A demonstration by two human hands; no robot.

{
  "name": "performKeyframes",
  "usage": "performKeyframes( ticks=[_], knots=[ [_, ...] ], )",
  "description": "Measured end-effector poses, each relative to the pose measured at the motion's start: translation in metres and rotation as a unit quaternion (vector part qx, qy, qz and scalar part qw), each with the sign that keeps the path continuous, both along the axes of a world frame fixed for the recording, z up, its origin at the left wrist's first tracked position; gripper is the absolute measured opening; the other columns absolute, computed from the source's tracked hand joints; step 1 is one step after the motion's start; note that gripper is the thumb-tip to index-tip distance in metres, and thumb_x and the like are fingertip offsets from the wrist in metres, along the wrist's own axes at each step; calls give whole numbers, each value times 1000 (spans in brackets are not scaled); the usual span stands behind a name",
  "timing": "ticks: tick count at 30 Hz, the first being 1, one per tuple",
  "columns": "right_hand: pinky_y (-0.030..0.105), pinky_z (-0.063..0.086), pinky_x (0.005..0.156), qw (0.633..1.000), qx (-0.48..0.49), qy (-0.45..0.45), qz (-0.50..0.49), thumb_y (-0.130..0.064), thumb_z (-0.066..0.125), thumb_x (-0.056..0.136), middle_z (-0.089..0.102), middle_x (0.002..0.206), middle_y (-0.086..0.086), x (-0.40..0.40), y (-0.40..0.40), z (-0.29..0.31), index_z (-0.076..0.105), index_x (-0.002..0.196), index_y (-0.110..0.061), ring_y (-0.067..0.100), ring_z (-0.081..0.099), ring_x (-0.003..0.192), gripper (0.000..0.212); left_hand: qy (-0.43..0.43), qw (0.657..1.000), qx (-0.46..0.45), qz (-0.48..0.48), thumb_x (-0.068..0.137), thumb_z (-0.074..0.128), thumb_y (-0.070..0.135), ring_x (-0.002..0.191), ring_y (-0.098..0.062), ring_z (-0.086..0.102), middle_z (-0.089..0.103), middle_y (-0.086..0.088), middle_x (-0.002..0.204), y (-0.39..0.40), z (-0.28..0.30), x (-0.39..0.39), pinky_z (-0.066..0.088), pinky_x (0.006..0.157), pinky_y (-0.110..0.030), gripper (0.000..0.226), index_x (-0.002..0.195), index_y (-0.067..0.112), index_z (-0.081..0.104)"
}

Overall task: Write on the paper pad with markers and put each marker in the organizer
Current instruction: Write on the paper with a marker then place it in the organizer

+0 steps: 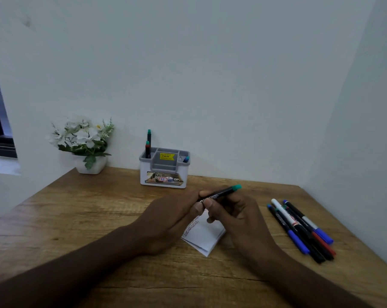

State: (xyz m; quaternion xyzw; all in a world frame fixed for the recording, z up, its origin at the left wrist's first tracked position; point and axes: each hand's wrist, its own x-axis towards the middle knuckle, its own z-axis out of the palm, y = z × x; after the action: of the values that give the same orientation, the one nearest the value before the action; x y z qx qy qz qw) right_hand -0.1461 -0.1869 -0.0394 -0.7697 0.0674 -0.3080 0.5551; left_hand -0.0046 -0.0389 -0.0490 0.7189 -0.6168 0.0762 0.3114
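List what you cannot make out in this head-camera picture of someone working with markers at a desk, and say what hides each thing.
- Writing on the paper pad: mostly covered by the left hand and right hand; the visible lines are too small to read.
- Tip end of the green marker: hidden between the fingers, so capped or uncapped is unclear.
- Lower parts of the markers in the organizer: hidden by its walls.
- Window at the left: cut off by the frame edge.

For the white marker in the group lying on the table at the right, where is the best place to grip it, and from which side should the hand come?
Grip the white marker on its far half, near the white end, coming from above with the right hand. It lies flat on the table, and there its barrel shows bare, while the near half is crossed and crowded by the dark markers. Pinch across the barrel, probably with two fingertips.
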Motion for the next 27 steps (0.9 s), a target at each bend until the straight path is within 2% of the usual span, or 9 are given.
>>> performKeyframes(
  ticks=[2,4,8,13,17,20,22,25,27],
  knots=[
    [30,62,77,1000,7,-10,8,-30,73,93,83,98,3,0,1,0,81,110,-17,17,74,81,23,-17,1000,-11,-1,112,24,48,90,-3,59,63,19,99,-2,1,-1,46,75,-25,26,129,58,41],
    [33,62,78,1000,17,-17,11,-34,73,89,83,99,5,1,2,-1,81,110,-16,18,74,81,28,-22,999,-25,-2,111,23,49,86,-3,59,63,17,97,-3,1,-2,45,71,-24,31,131,50,47],
    [33,63,77,1000,13,-11,5,-34,71,90,82,98,4,3,-4,-3,81,110,-17,16,74,78,28,-14,1000,-19,15,109,21,55,87,-6,61,67,13,101,-6,1,2,50,70,-36,51,139,33,55],
    [32,64,74,999,14,-44,3,-33,69,89,80,86,8,2,-8,3,79,106,-13,17,72,72,28,32,999,7,30,98,28,77,88,3,63,67,18,96,-1,4,7,50,67,-23,50,137,51,43],
    [32,65,74,994,67,-78,-42,-32,60,100,75,84,15,2,-23,5,71,106,-8,20,73,75,27,24,995,54,85,83,51,86,82,1,61,64,14,90,9,2,20,44,62,-19,55,128,58,39],
    [30,66,73,992,117,-28,-33,-29,56,104,81,94,16,8,-30,2,63,111,2,28,79,83,33,-12,991,116,72,81,54,87,83,-4,59,62,11,88,10,1,24,48,66,-28,59,131,58,45],
    [33,68,78,993,111,14,-31,-18,62,103,82,98,14,10,-33,-1,63,114,4,32,80,89,24,-36,987,137,70,79,52,91,83,-4,58,61,14,88,10,1,24,49,67,-31,60,129,58,49],
    [44,65,94,996,49,70,-29,-3,78,91,83,101,6,11,-37,-4,72,107,-3,20,81,95,17,-34,987,140,73,77,52,92,83,-4,58,62,15,89,8,1,26,50,68,-33,62,129,57,51],
    [32,64,94,993,11,109,-38,-3,82,87,84,96,-6,10,-35,-4,76,98,-10,8,79,96,15,-32,987,141,74,76,53,93,83,-5,58,62,14,89,7,0,28,50,68,-33,64,128,57,52]
  ],
)
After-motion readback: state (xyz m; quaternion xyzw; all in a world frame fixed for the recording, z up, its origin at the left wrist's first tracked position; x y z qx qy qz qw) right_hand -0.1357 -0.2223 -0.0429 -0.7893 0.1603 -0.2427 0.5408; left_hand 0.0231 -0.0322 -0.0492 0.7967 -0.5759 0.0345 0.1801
